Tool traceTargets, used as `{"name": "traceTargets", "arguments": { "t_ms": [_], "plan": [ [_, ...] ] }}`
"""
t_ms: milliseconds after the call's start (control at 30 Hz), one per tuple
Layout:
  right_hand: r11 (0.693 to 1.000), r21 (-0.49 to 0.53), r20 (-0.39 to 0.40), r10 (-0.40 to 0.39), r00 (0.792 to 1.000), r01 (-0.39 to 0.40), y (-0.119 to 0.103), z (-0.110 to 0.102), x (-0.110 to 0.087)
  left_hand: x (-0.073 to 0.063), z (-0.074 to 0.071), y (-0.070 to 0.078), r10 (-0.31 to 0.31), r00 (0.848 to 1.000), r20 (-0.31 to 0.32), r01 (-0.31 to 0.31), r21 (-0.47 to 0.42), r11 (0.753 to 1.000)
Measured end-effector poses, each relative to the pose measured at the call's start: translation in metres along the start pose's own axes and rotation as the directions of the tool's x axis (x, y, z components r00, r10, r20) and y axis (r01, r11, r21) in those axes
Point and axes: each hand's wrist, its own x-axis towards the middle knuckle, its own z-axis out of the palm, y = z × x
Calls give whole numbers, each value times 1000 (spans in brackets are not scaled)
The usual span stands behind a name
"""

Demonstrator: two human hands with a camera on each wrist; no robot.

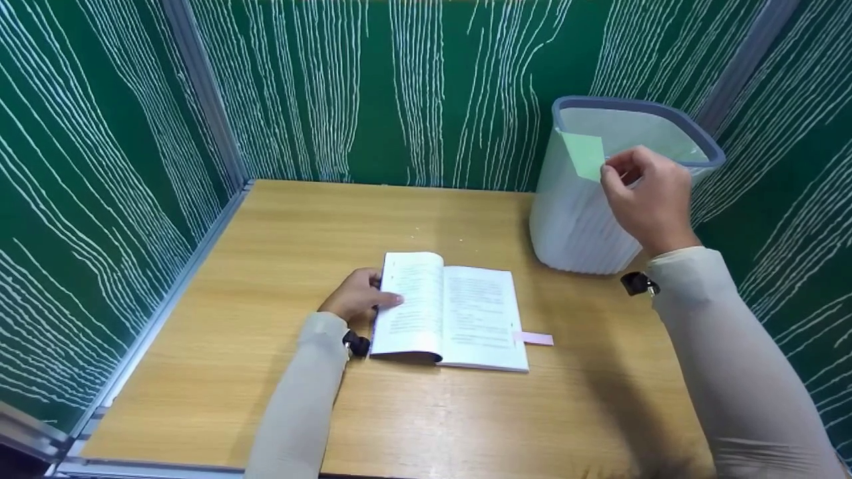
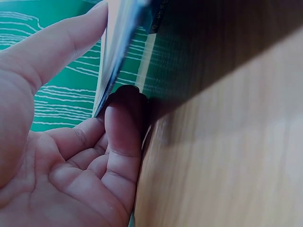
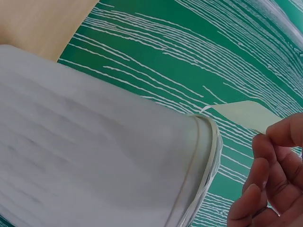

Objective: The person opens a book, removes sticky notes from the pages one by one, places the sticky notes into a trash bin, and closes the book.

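An open book (image 1: 476, 313) lies on the table, its left-hand pages raised a little and bowed near the spine. My left hand (image 1: 356, 294) grips its left edge, thumb on the printed page and fingers behind; the left wrist view shows the fingers (image 2: 124, 132) under the cover. A pink paper strip (image 1: 538, 338) sticks out from the right page. Up at the right, my right hand (image 1: 653, 193) pinches a pale green slip of paper (image 1: 587, 156) between thumb and forefinger. In the right wrist view this slip (image 3: 246, 113) hangs by the bin's rim (image 3: 213, 151).
A white waste bin (image 1: 579, 219) with a grey rim and a clear liner stands at the table's back right. Green panels (image 1: 379, 86) with white wavy lines and metal posts (image 1: 206, 93) surround the wooden table (image 1: 299, 226). Tiny white specks lie behind the book.
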Motion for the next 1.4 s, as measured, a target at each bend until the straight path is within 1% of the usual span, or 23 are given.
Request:
{"name": "traceTargets", "arguments": {
  "t_ms": [100, 333, 467, 733, 933, 1167, 1267, 1400],
  "plan": [
    [1000, -8, -10, 6, 1000, -6, 0, -2, 4, 0, 0, 0, 3, 1000, -2, -3, 13, 1000],
    [999, -32, -42, 1, 999, -2, -3, -8, 11, 1, 0, 1, 46, 999, -5, -45, 71, 996],
    [999, -35, -49, 12, 999, -13, -4, -10, 13, 2, -1, 1, 36, 999, -13, -35, 81, 996],
    [1000, -20, -61, 7, 998, -8, -4, -12, 17, 2, -1, 0, 46, 999, -3, -45, 61, 997],
    [1000, -24, -71, 6, 997, -8, -5, -15, 22, 3, -1, -1, 49, 999, -6, -48, 65, 997],
    [998, -52, -78, 29, 997, -34, -4, -17, 29, 2, -1, 1, 42, 999, -2, -42, 49, 998],
    [996, -72, -82, 38, 996, -44, -2, -17, 31, 2, -1, 2, 52, 999, 2, -52, 38, 998],
    [994, -89, -70, 62, 996, -68, 2, -16, 34, 1, 0, 0, 42, 999, 2, -42, 37, 998]
  ]
}}
